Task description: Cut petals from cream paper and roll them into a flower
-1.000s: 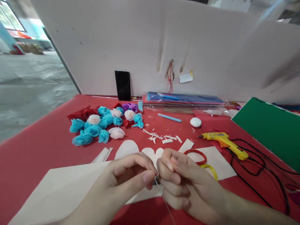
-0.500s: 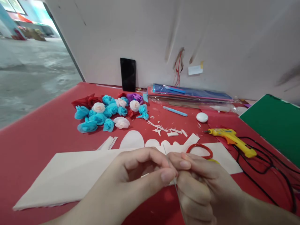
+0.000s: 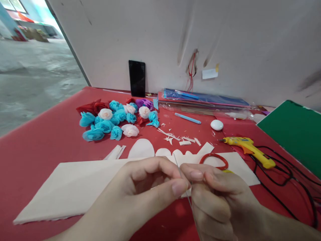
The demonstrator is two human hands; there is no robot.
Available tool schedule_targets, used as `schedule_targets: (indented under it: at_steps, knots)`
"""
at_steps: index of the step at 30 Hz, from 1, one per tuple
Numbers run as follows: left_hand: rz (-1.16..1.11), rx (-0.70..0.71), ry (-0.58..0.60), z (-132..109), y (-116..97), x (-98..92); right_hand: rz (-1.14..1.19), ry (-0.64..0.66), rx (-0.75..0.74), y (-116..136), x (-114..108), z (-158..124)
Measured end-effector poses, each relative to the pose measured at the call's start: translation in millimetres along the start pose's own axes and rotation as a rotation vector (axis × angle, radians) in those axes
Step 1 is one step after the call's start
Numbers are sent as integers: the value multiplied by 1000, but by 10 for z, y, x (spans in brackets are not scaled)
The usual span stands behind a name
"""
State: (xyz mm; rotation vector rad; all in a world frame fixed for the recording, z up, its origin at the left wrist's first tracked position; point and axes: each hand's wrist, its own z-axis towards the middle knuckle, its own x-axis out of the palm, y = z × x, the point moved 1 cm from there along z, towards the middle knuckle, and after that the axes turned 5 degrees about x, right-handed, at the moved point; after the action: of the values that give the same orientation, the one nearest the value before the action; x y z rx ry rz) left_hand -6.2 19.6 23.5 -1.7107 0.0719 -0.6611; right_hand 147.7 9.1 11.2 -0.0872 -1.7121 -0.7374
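My left hand [image 3: 147, 190] and my right hand [image 3: 215, 204] meet low in the middle of the view, fingertips pinched together. Between them runs a thin metal wire [image 3: 178, 169] that sticks up past the fingers and passes down below them. Both hands grip it. They hover over a folded sheet of cream crepe paper [image 3: 72, 187] lying on the red table [image 3: 42, 147]. Red-handled scissors [image 3: 214, 160] lie just behind my right hand, partly hidden by it.
A pile of blue, white, red and purple paper roses [image 3: 112, 120] sits at the back left. Cut cream petals [image 3: 141, 149] and scraps lie mid-table. A yellow glue gun [image 3: 248, 147] with black cable is at right, a green board [image 3: 293, 134] beyond. A black phone [image 3: 136, 78] leans on the wall.
The view shifted down and left over the second. The wire, first hanging below my fingers, now also pokes up above them. My hands have closed tighter together.
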Motion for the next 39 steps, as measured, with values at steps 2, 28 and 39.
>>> schedule_targets:
  at_steps: [2,28,39]
  knots:
    - [47,15,-26,13,-10,-5,13,-15,-1,-6,11,2]
    - [55,93,-175,-18,53,61,12,-11,-20,-29,11,5]
    - [129,18,-88,60,20,-70,-559,-291,-259,99,-14,20]
